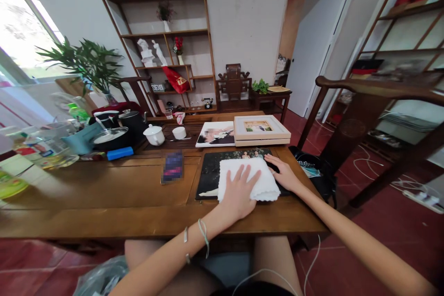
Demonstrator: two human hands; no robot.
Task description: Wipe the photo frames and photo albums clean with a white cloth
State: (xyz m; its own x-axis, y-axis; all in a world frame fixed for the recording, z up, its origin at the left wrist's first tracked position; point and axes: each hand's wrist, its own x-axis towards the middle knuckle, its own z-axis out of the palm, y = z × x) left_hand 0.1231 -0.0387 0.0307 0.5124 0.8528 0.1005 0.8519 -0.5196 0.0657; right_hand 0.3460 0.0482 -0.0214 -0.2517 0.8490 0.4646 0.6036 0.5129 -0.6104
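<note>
A dark photo panel [208, 173] lies flat on the wooden table [138, 194], with people pictured along its far edge. Across its middle is a folded white cloth [267, 187], which hides much of the picture. My left hand [241, 189] rests flat on the cloth with its fingers spread. At the panel's right side, my right hand [282, 173] has its fingers stretched out over the edge and touches the panel beside the cloth. Just behind the panel are a white photo board [215, 134] and a light-framed picture [262, 129].
Left of the panel lies a blurred dark purple item [172, 167]. Farther back stand a white lidded teapot [154, 135], a small white cup [179, 132], a blue box [120, 153] and a black pot [133, 120]. Several bottles crowd the far left. A wooden chair [350, 120] stands right.
</note>
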